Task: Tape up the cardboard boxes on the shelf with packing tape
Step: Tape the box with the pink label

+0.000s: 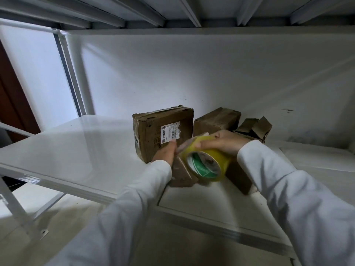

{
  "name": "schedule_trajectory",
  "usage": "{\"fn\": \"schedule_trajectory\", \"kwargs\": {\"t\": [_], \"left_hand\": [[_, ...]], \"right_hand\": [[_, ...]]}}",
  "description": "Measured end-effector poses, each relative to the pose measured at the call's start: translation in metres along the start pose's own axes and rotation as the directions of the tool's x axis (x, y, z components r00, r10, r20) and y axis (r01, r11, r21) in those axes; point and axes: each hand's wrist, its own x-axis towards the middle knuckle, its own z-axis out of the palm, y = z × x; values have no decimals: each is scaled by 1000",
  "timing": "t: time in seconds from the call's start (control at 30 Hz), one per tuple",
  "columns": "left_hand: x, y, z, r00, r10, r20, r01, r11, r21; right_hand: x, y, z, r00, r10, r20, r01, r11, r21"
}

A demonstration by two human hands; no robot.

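Observation:
My right hand (223, 142) grips a yellow roll of packing tape (208, 164) from above, over a low cardboard box (238, 177) at the front of the white shelf (76, 150). A strip of tape runs from the roll toward my left hand (166, 153), which presses against the box's left end (180, 171). Behind them stands a taller box with a white label (163, 131). A second closed box (215, 121) and a box with open flaps (253, 128) sit further back right.
The shelf runs left and right of the boxes, with a white wall (192, 73) close behind. Another shelf (172, 12) hangs overhead. White frame posts (76, 77) rise at the left, and a lower shelf edge (230, 233) lies beneath my arms.

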Motion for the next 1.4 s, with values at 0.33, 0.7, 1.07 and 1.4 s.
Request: {"fn": "schedule_trajectory", "kwargs": {"t": [0.33, 0.7, 1.07, 1.4], "left_hand": [[-30, -24, -9, 899, 436, -35, -436, 900, 6], [-4, -41, -1, 953, 283, 104, -302, 891, 341], [-4, -35, 0, 962, 272, 22, -256, 872, 418], [-5, -21, 8, 984, 177, -2, -156, 871, 467]], "right_hand": [[39, -41, 35, 997, -7, -77, 29, 955, 294], [36, -32, 48, 994, -61, -93, 91, 926, 365], [16, -55, 39, 997, 66, 44, -77, 950, 304], [-5, -18, 43, 991, 119, 58, -128, 975, 182]]}}
